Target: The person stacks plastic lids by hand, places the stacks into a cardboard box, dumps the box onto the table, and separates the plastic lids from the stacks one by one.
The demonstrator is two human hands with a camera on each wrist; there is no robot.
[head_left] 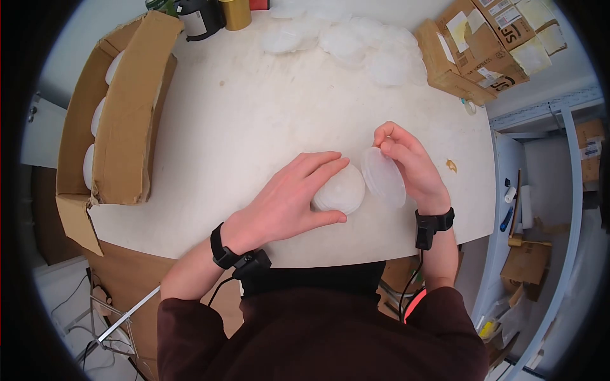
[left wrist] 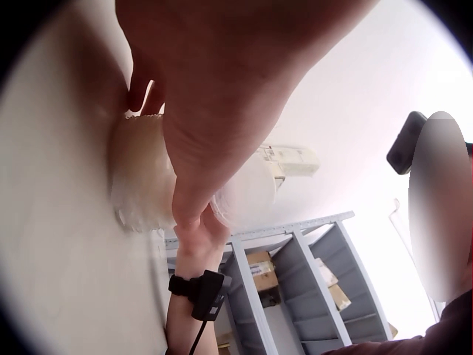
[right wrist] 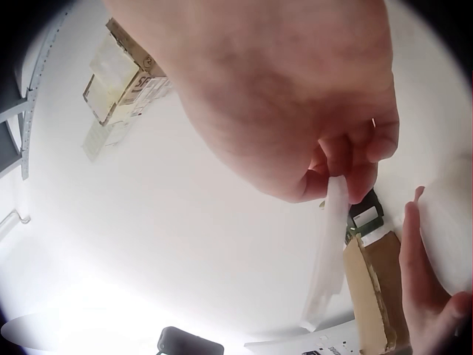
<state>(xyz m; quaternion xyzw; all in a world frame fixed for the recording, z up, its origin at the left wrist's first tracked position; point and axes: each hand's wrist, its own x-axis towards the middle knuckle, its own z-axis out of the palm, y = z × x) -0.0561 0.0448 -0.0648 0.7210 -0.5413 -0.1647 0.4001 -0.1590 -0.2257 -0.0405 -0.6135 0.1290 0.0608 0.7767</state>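
A round, whitish container [head_left: 343,189] stands on the table near its front edge. My left hand [head_left: 279,200] holds it from the left, thumb along the near side and fingers round the far side. In the left wrist view the container's side [left wrist: 139,174] looks pale and uneven, partly hidden by the hand. Just to the right, my right hand [head_left: 416,166] pinches a thin, translucent round lid [head_left: 384,180] by its upper edge. The lid is tilted up on edge beside the container, and the right wrist view shows the lid [right wrist: 330,251] almost edge-on.
On the left, a long cardboard box [head_left: 130,114] contains several round white pieces. Loose translucent discs [head_left: 346,41] lie in a heap at the back. Cardboard cartons [head_left: 473,47] stand at the back right, with a grey shelf unit [head_left: 556,190] beyond the table's right edge.
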